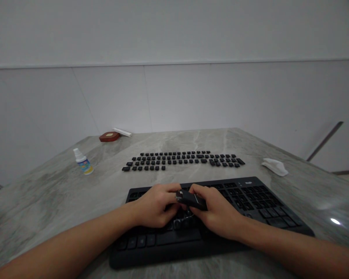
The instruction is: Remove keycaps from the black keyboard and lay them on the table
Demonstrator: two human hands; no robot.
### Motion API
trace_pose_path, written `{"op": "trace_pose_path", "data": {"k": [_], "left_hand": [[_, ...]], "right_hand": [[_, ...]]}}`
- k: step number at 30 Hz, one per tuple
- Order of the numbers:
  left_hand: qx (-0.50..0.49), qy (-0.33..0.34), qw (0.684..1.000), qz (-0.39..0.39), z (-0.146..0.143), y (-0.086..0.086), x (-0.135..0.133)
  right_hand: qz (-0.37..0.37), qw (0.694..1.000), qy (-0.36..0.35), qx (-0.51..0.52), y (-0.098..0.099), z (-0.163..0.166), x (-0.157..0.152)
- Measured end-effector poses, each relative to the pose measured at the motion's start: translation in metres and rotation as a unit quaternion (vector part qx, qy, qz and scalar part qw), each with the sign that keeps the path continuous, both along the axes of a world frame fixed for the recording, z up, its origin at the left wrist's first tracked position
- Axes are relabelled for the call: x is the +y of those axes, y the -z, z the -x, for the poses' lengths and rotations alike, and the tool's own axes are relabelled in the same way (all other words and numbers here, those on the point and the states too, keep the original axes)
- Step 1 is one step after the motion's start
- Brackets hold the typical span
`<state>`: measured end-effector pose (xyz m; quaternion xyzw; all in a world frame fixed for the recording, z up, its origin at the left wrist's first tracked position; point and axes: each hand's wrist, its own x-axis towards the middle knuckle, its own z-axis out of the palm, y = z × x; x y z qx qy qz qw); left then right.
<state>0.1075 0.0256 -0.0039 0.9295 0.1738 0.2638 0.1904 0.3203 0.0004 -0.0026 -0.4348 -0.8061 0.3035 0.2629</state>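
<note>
A black keyboard [174,238] lies in front of me, with many of its keycaps off and the sockets showing. My right hand [216,211] is closed around a slim black tool [193,199], whose metallic-looking end points left; I cannot tell its exact kind. Close beside it, my left hand [157,205] rests over the keyboard with its fingers curled in near the tool's end. Whatever its fingertips pinch, if anything, is hidden. Thin shiny lines show on the keys just below the tool. Beyond the keyboard, loose black keycaps [174,157] lie in several rows.
A white spray bottle [83,162] with a colourful label stands at the left. Farther back are a reddish-brown case [109,136] and a white strip-like object [122,132]. A crumpled white tissue [275,166] lies at the right on the grey marbled table [84,203].
</note>
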Motion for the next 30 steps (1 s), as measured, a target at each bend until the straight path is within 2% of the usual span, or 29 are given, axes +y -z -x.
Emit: {"op": "trace_pose_path", "data": {"k": [4,8,10,18,30], "left_hand": [[0.006,0.004,1.0,0.005,0.0001,-0.0015,0.0001],[0.02,0.008,1.0,0.018,0.0004,-0.0028,0.0006],[0.021,0.009,1.0,0.02,0.0005,-0.0027,0.0007],[0.01,0.004,1.0,0.021,-0.0004,-0.0019,-0.0003],[0.016,-0.008,1.0,0.013,0.0004,0.0003,0.0008]], "right_hand": [[-0.026,1.0,-0.008,-0.012,0.001,-0.0023,-0.0018],[-0.099,0.992,-0.06,-0.038,0.0045,-0.0054,-0.0047],[-0.11,0.99,-0.073,-0.041,0.0047,-0.0058,-0.0057],[-0.061,0.996,-0.014,-0.059,0.0036,-0.0034,-0.0062],[-0.023,0.995,0.02,-0.09,-0.0021,-0.0022,-0.0051]]}}
